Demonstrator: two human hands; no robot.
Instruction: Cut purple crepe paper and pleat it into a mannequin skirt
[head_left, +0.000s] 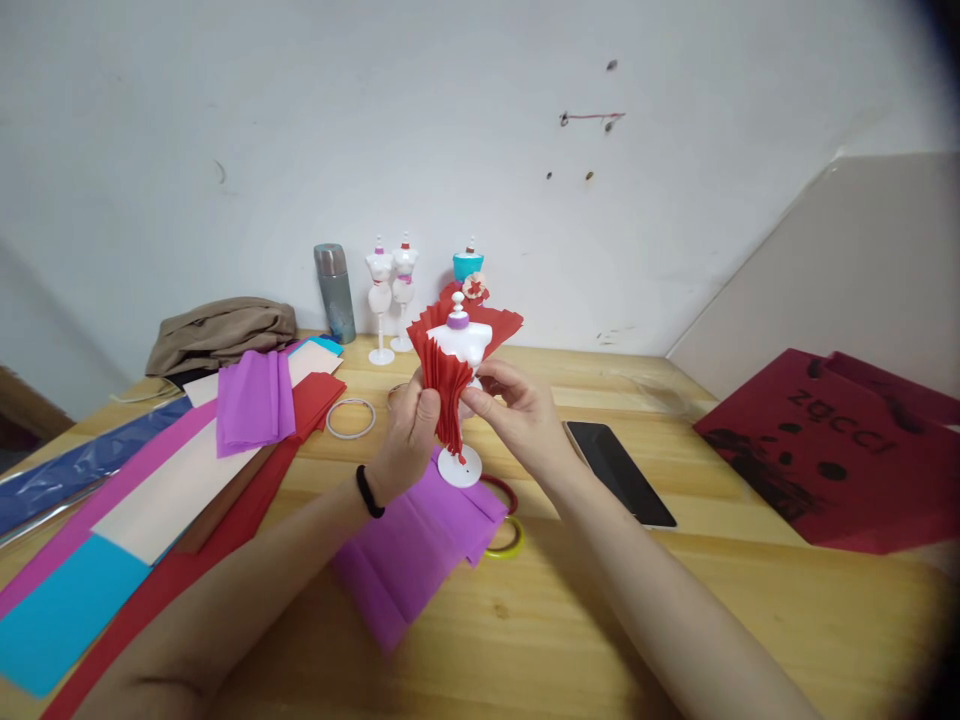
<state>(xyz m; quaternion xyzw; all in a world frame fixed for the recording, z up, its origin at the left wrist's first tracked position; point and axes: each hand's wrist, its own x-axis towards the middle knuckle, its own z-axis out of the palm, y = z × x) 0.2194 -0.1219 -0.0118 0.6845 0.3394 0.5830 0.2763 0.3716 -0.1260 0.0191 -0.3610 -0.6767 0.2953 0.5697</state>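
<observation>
A small white dress-form mannequin [459, 340] with a purple neck band stands in front of me on a round white base. Pleated red crepe paper [448, 385] fans out at its chest and is gathered at the waist. My left hand [409, 430] is closed on the gathered paper, thumb on the near side. At the waist's right side, my right hand [521, 405] pinches with thumb and forefinger; the red paper's edge meets the thumb, though the exact grip is partly hidden. Under the base lies a purple crepe paper sheet [409, 545].
Red and yellow tape rolls [508, 540] and a dark phone [619, 470] lie right of the purple sheet. Coloured paper strips [165, 490] cover the left side. Behind stand a flask [335, 295], two bare mannequins [380, 295] and a dressed one [469, 265]. A red bag [832, 460] is at right.
</observation>
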